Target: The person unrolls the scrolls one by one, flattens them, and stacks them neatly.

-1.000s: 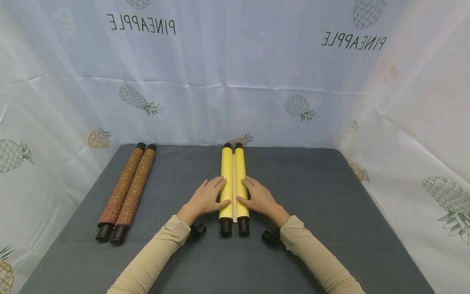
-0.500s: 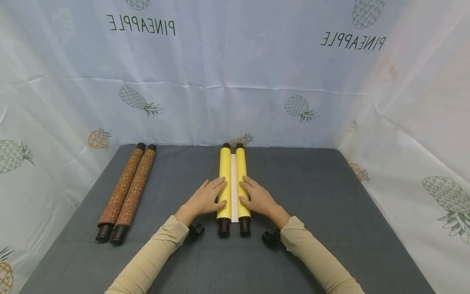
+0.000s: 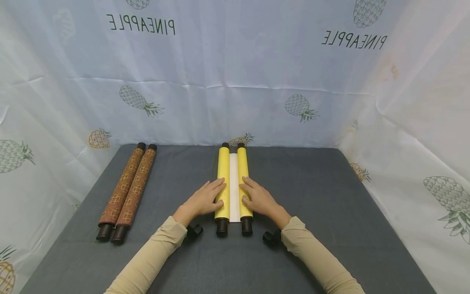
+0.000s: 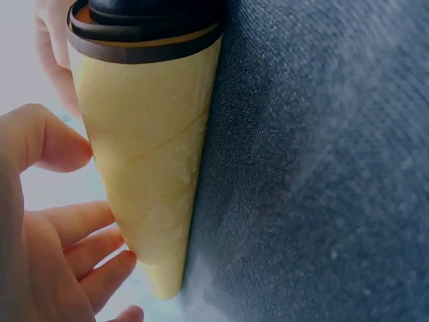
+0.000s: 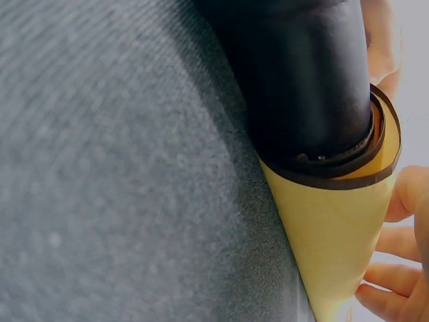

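Note:
A yellow scroll with two dark-knobbed rollers lies on the table in the middle of the head view, partly unrolled. Between its left roll [image 3: 223, 167] and right roll [image 3: 242, 163] a strip of white paper [image 3: 234, 188] shows. My left hand [image 3: 203, 199] rests on the left roll with thumb and fingertips on its upper side, fingers fairly straight. On the other roll my right hand [image 3: 260, 199] lies the same way. The left wrist view shows fingertips along the yellow roll [image 4: 147, 147]; in the right wrist view a dark roller end [image 5: 308, 87] sticks out of the rolled layers.
Two brown patterned rolls [image 3: 123, 188] with dark ends lie side by side, slanted, at the table's left. The table has a dark grey cloth [image 3: 312, 183]. A white pineapple-print curtain [image 3: 235, 61] hangs behind and along both sides.
The two yellow rolls have moved apart, the left one to the left and the right one slightly right, each under a hand. The white strip between them has grown wider.

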The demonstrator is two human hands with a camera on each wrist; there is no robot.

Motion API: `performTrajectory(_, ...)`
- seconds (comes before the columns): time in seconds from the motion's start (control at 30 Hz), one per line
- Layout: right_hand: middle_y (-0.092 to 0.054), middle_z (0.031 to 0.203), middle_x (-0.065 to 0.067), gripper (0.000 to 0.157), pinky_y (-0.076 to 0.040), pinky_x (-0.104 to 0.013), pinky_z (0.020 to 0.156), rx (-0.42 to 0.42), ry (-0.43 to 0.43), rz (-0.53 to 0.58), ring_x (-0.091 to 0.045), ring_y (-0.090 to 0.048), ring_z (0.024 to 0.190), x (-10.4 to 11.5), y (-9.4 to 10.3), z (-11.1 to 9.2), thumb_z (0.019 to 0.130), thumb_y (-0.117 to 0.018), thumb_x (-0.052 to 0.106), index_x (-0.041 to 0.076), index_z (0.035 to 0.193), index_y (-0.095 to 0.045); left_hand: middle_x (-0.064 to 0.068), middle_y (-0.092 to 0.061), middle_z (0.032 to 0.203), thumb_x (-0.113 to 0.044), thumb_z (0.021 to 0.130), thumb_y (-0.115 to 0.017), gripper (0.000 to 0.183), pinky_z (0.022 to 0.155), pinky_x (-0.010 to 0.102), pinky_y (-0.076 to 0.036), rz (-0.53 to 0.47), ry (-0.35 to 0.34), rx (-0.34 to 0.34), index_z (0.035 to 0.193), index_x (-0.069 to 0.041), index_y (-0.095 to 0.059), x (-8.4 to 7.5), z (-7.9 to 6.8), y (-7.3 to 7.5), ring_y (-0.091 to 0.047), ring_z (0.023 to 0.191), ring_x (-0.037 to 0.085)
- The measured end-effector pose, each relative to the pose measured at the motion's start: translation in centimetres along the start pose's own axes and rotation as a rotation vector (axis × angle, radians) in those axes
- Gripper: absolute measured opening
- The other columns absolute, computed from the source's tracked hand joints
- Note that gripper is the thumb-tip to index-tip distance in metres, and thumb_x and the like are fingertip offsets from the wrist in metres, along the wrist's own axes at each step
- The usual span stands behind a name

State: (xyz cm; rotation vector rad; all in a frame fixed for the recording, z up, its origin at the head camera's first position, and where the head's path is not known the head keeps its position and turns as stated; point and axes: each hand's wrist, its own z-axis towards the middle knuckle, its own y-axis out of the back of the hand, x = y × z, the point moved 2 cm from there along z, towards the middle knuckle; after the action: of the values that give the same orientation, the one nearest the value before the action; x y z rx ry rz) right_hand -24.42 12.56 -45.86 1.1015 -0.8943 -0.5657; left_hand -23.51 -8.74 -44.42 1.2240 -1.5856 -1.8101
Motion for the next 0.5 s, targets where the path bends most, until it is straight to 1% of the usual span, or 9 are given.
performTrajectory(0.13, -0.044, 0.15, -0.018, 0.044, -0.043, -0.049, 0.109, -0.01, -0.004, -0.004, -0.035, -0.043, 0.139, 0.03, 0.05, -0.14, 0.093, -0.059, 0.027, 0.004, 0.131, -0.058, 0.013, -0.029, 0.16, -0.032, 0.095, -0.051, 0.061, 0.123, 0.049, -0.02, 0.003, 0.012, -0.006, 0.148, -0.004, -0.037, 0.24, -0.17, -0.08, -0.03, 0.148, 0.03)
performTrajectory(0.3, -0.042, 0.151, -0.016, 0.054, -0.044, -0.05, 0.108, 0.02, -0.073, -0.018, -0.034, -0.043, 0.14, 0.04, 0.09, -0.23, 0.091, -0.062, 0.039, 0.005, 0.132, -0.056, 0.012, -0.029, 0.16, -0.047, 0.095, -0.051, 0.068, 0.124, 0.047, -0.022, 0.009, 0.055, -0.013, 0.147, -0.005, -0.038, 0.35, -0.27, -0.18, -0.03, 0.148, 0.03)
performTrajectory(0.4, -0.042, 0.151, -0.016, 0.058, -0.046, -0.05, 0.105, 0.029, -0.116, -0.008, -0.034, -0.044, 0.138, 0.01, 0.2, -0.33, 0.088, -0.065, 0.041, 0.005, 0.132, -0.055, 0.013, -0.031, 0.159, -0.051, 0.093, -0.053, 0.073, 0.123, 0.047, -0.024, -0.007, 0.086, -0.023, 0.147, -0.004, -0.038, 0.27, -0.37, -0.13, -0.031, 0.147, 0.032)
performTrajectory(0.5, -0.043, 0.15, -0.017, 0.058, -0.048, -0.051, 0.102, 0.025, -0.136, -0.006, -0.035, -0.046, 0.136, -0.13, 0.33, -0.39, 0.086, -0.068, 0.039, 0.004, 0.131, -0.055, 0.014, -0.031, 0.158, -0.052, 0.092, -0.054, 0.075, 0.12, 0.048, -0.028, -0.005, 0.115, -0.027, 0.147, -0.003, -0.038, 0.24, -0.43, -0.06, -0.033, 0.146, 0.035)
